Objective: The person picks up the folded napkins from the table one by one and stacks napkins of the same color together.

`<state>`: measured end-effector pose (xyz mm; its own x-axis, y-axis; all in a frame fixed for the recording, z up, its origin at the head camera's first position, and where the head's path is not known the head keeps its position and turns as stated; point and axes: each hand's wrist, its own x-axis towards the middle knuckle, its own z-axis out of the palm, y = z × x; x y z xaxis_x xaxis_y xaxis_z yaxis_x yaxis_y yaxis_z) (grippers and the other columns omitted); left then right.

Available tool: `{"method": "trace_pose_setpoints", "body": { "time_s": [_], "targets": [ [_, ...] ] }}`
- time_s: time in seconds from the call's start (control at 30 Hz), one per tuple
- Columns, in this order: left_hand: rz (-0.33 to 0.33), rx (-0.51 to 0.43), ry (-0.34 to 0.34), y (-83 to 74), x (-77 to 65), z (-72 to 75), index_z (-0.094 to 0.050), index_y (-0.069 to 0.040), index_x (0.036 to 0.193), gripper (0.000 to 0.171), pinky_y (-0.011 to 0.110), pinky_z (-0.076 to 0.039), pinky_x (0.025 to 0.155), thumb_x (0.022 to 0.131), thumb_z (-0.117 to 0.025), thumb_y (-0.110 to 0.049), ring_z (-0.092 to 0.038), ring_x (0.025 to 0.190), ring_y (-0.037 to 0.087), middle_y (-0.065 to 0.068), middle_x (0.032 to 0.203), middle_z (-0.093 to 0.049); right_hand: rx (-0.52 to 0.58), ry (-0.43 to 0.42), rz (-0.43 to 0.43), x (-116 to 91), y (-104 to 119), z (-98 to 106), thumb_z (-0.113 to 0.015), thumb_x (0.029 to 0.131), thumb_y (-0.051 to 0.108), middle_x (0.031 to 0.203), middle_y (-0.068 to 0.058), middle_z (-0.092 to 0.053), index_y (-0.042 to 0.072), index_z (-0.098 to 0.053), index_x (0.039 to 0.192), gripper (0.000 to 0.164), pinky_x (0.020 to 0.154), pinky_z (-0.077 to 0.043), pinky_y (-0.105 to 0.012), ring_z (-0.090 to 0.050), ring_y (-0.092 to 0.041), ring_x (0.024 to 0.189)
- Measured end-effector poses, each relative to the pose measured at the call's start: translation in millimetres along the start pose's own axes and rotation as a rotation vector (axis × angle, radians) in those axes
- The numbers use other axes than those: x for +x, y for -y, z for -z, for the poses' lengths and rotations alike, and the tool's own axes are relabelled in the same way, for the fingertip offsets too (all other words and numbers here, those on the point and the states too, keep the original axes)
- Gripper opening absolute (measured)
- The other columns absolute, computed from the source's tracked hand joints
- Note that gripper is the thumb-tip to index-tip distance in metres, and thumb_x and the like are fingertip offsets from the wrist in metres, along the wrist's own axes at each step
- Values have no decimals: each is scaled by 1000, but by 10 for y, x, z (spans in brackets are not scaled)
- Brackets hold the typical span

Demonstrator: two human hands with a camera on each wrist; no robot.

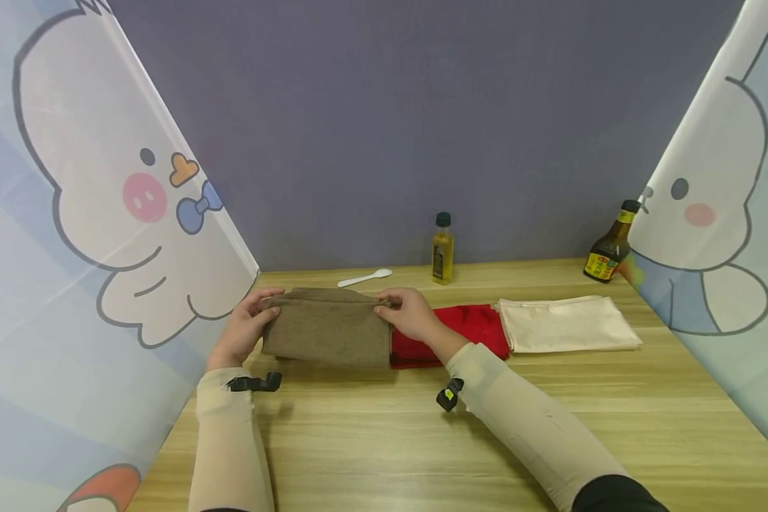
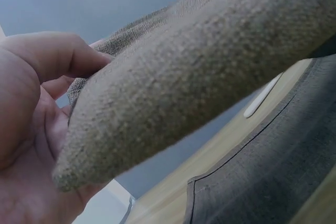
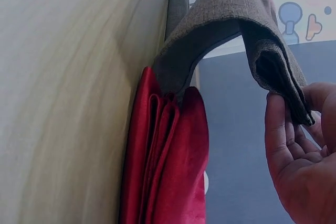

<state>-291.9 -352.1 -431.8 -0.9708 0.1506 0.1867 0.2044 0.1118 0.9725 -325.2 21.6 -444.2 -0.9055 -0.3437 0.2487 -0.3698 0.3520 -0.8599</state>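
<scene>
A brownish-grey cloth is held by both hands, partly lifted off the table. My left hand pinches its left end; in the left wrist view the thumb presses on the fabric. At the right end my right hand pinches the folded layers between thumb and fingers. From the right wrist the raised cloth arches up, its lower part resting on the table. Beside it lies a folded red cloth, partly hidden by my right hand and wrist.
A folded cream cloth lies right of the red one. Behind, a white spoon lies near the grey back wall, with a small bottle of yellow liquid standing near it. A dark sauce bottle stands at the back right.
</scene>
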Motion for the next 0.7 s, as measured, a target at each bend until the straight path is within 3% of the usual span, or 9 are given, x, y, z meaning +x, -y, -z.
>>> {"method": "trace_pose_setpoints", "body": {
  "time_s": [0.17, 0.47, 0.7],
  "targets": [
    [-4, 16, -16, 48, 49, -33, -47, -2, 153, 51, 33, -62, 72, 106, -64, -13, -70, 93, 16, 11, 120, -63, -3, -18, -11, 21, -46, 7, -78, 96, 15, 104, -1, -76, 10, -78, 122, 27, 81, -56, -32, -68, -15, 95],
    [-1, 14, -58, 122, 105, -38, -47, -3, 155, 54, 32, -61, 71, 105, -65, -9, -70, 93, 15, 7, 121, -65, 21, -19, -13, 73, -92, 9, -79, 95, 14, 101, -2, -76, 10, -79, 119, 25, 76, -54, -29, -66, -14, 91],
    [22, 65, -79, 147, 143, -63, -53, -9, 151, 50, 32, -61, 70, 104, -68, -12, -70, 89, 15, 9, 111, -67, -31, -24, -34, 116, -102, 17, -78, 96, 15, 103, -2, -75, 11, -80, 118, 23, 79, -54, -32, -65, -15, 94]
  ]
}}
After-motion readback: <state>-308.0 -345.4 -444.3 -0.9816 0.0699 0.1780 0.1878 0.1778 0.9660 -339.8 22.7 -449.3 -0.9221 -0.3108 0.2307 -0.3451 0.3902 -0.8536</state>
